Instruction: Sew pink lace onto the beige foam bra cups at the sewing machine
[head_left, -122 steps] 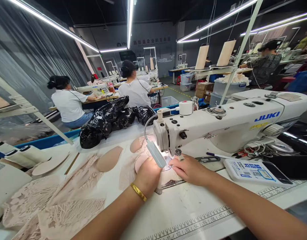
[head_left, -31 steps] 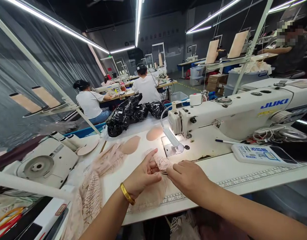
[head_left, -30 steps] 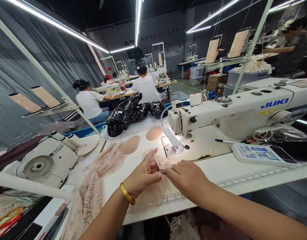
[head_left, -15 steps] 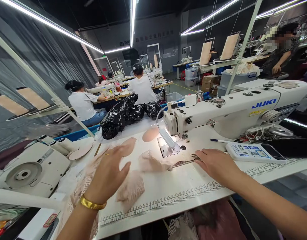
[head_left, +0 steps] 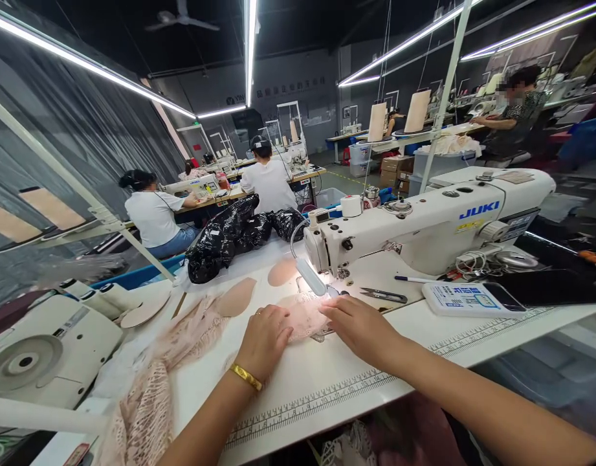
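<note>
My left hand (head_left: 266,340) lies on the left side of a pale pink lace piece (head_left: 305,317), its fingers over the fabric and the thumb apart from them. At the opposite edge, my right hand (head_left: 360,327) has its fingers closed on the lace, close to the needle area of a white sewing machine (head_left: 424,223). The machine's small lamp (head_left: 311,277) lights the fabric; the presser foot is mostly hidden. Thread snips (head_left: 384,295) lie on the machine bed, beyond my right hand. Two smooth pink oval pieces, a nearer one (head_left: 238,298) and a farther one (head_left: 282,272), rest on the table.
More pink lace (head_left: 147,395) drapes over the table's left side. Black plastic bags (head_left: 224,239) lie behind. A pen (head_left: 414,279), a white case (head_left: 460,299) and a phone are on the right. A printed ruler (head_left: 327,404) runs along the front edge. Co-workers sit beyond.
The snips have left my right hand and lie on the bed. Both hands have moved inward to the lace piece, which now lies beside the needle area. The camera view has shifted.
</note>
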`<act>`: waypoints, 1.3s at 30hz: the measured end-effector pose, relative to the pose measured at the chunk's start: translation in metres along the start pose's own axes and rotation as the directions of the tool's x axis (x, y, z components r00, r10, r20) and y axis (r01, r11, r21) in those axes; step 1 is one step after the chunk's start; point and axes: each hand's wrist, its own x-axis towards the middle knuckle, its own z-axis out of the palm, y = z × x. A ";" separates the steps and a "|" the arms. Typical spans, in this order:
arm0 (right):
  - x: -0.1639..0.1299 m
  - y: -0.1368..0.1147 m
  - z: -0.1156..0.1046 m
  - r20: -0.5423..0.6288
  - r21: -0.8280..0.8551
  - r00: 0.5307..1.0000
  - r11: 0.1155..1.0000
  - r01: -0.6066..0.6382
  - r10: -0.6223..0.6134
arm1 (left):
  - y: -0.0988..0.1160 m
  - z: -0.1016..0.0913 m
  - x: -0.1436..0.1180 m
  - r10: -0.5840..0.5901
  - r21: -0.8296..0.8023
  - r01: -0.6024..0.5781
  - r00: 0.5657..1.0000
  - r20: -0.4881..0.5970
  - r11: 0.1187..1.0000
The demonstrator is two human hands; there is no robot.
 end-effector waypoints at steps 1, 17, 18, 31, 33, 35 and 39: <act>0.009 -0.001 0.008 0.006 -0.037 1.000 0.999 0.030 -0.030 | 0.000 0.001 0.000 0.009 -0.008 -0.009 1.000 0.004 1.000; 0.047 -0.026 0.007 0.691 0.705 0.672 -0.043 -0.708 0.266 | -0.019 -0.045 0.029 -0.083 -0.348 0.128 0.986 0.141 0.929; 0.047 -0.020 0.012 0.693 0.699 0.664 -0.036 -0.714 0.282 | -0.024 -0.042 0.040 -0.107 -0.310 0.136 0.988 0.108 0.941; 0.035 0.000 0.039 0.616 0.770 0.723 -0.046 -0.637 0.312 | -0.045 0.007 0.129 -0.159 0.046 0.158 0.987 0.006 0.986; 0.037 -0.001 0.039 0.626 0.760 0.709 -0.049 -0.648 0.325 | -0.043 0.004 0.130 -0.188 0.040 0.189 0.982 -0.030 0.981; 0.039 -0.002 0.039 0.634 0.752 0.691 -0.068 -0.656 0.347 | -0.041 -0.006 0.127 -0.234 0.010 0.236 0.967 -0.101 0.972; 0.039 -0.002 0.038 0.634 0.751 0.677 -0.090 -0.654 0.373 | -0.036 -0.036 0.102 -0.359 -0.139 0.334 0.900 -0.246 0.932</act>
